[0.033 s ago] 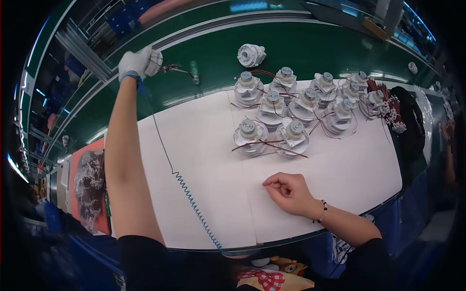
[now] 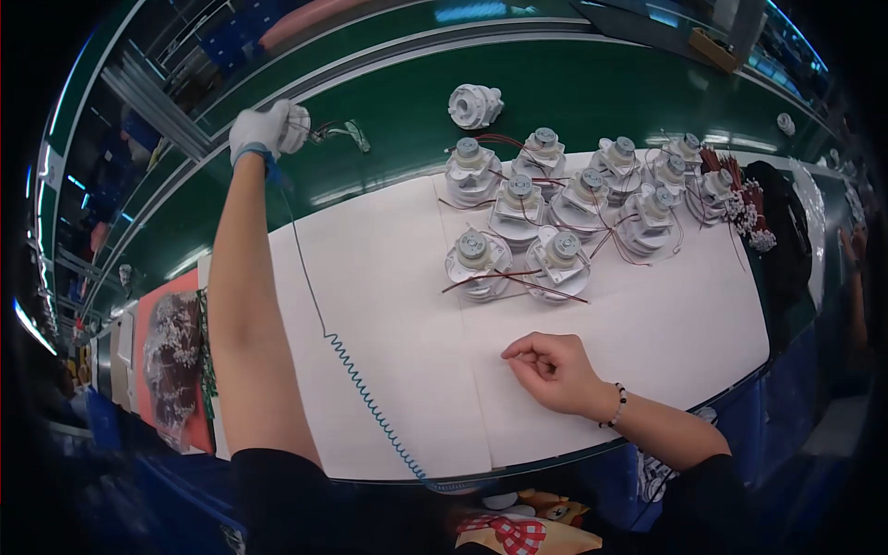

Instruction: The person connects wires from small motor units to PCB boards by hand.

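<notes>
Stretched far out to the upper left, my left hand [image 2: 258, 128] wears a white glove and a blue wrist strap. Its fingers are closed around a white plastic motor unit [image 2: 295, 128], which trails wires with a pale green piece [image 2: 358, 136] at their end. My right hand [image 2: 553, 368] is bare, with a beaded bracelet at the wrist. It hovers or rests over the white sheet [image 2: 388, 277], fingers curled in and nothing seen in them. Beyond it stand several white motor units [image 2: 472, 254] with grey round tops and dark red wires.
A coiled blue cord [image 2: 370, 402] runs from my left wrist strap to the table's front edge. One white plastic part [image 2: 475, 106] lies on the green surface [image 2: 398, 120]. Bundled red wires [image 2: 751, 208] lie at the right; a bag of wires [image 2: 173, 356] sits at the left.
My left hand has shifted slightly to the right with the motor unit, and its dangling wires have swung. The right hand stays nearly still, curled as before.
</notes>
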### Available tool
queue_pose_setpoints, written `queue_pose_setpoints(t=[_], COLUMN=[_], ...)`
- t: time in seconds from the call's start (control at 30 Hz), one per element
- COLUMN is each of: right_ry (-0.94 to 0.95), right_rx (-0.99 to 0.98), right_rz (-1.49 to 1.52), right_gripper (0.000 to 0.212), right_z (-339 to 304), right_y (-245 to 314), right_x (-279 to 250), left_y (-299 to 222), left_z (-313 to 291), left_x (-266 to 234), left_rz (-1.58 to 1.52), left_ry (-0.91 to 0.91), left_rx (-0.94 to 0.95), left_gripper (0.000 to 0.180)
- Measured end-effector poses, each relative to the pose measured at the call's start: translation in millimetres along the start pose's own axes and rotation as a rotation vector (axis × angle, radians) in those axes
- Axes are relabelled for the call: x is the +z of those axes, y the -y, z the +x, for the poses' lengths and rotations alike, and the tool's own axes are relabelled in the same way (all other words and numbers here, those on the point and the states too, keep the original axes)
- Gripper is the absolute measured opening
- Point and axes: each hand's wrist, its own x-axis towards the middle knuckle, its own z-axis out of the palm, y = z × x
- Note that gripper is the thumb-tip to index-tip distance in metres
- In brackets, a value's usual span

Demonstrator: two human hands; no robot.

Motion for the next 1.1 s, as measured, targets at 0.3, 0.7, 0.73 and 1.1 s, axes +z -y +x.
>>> queue_pose_setpoints(t=[0.3, 0.7, 0.73, 1.1], right_ry=[-0.013, 0.054, 0.029, -0.591], right_rx=[-0.114, -0.332, -0.329, -0.775], right_rz=[-0.165, -0.156, -0.169, -0.406], right_gripper=[0.010, 0.008, 0.008, 0.014], right_z=[4, 0, -2, -22], right_y=[-8, -20, -21, 28], right_x=[-5, -3, -4, -100], left_y=[-16, -123, -122, -2], left_z=[-33, -51, -54, 6], left_x=[56, 164, 161, 63], left_rz=[0.581, 0.024, 0.069, -0.765], left_ry=[-0.175, 0.336, 0.261, 0.537], left_rx=[-0.151, 0.612, 0.620, 0.676], left_gripper=[0.043, 0.063, 0.057, 0.046])
